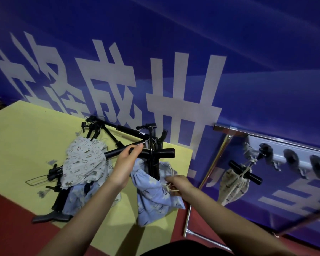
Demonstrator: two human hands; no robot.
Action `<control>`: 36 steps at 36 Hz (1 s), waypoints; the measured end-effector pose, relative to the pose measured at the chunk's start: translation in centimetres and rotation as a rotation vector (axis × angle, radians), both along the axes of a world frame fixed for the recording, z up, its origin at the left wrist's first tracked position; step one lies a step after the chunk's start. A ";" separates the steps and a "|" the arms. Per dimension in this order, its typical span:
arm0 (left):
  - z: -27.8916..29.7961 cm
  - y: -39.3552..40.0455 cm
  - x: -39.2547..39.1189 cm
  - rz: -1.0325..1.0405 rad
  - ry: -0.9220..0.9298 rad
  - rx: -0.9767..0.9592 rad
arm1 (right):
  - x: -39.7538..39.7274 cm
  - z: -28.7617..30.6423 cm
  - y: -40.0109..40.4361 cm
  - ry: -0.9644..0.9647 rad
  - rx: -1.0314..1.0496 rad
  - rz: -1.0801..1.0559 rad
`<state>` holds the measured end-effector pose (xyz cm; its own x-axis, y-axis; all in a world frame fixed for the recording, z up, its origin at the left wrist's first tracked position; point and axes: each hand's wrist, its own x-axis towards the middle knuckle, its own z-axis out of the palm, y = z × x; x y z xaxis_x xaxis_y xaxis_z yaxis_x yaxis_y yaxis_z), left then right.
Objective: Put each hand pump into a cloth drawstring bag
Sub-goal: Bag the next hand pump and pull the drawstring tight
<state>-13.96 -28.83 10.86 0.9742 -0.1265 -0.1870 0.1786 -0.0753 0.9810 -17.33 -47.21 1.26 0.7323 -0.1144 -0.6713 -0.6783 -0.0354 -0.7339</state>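
While your left hand grips the pump at frame centre, let your right hand, pinching the drawstring, cinch the blue bag evenly

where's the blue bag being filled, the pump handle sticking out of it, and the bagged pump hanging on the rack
blue drawstring bag [155, 200], head view, on its floral cloth side.
pump handle [166, 152], head view, on the crossbar's right half.
hanging bagged pump [233, 185], head view, on the beige bag's cloth.

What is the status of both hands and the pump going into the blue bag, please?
Left hand grips the pump's T-handle. Right hand pinches the drawstring. Pump barrel partly inside the blue bag, handle sticking out. Nothing blocking.
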 end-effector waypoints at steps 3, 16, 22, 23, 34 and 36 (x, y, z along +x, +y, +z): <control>-0.3 0.5 0.1 0.049 -0.004 0.014 | 0.4 1.2 -0.3 -0.031 0.040 -0.055; -0.1 0.1 -0.7 0.101 -0.050 0.082 | 1.6 9.4 -3.3 -0.226 0.615 -0.245; 0.4 -1.1 -1.6 0.053 -0.123 0.144 | 1.2 12.5 -2.5 -0.546 0.216 -0.096; 0.4 -1.3 -1.7 0.048 -0.136 0.149 | 0.8 12.6 -2.2 -0.601 0.046 -0.033; -0.8 -1.3 -2.2 0.100 0.144 -0.117 | -0.4 9.9 -1.9 -0.913 -0.594 0.386; -1.2 -0.7 -2.1 0.078 0.216 -0.141 | -0.3 9.9 -2.5 -0.887 -0.512 0.375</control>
<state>-16.05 -29.50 9.69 0.9212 -0.0922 -0.3779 0.3852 0.0812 0.9192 -17.60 -49.71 11.19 0.9790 0.1016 0.1767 0.2029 -0.5701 -0.7962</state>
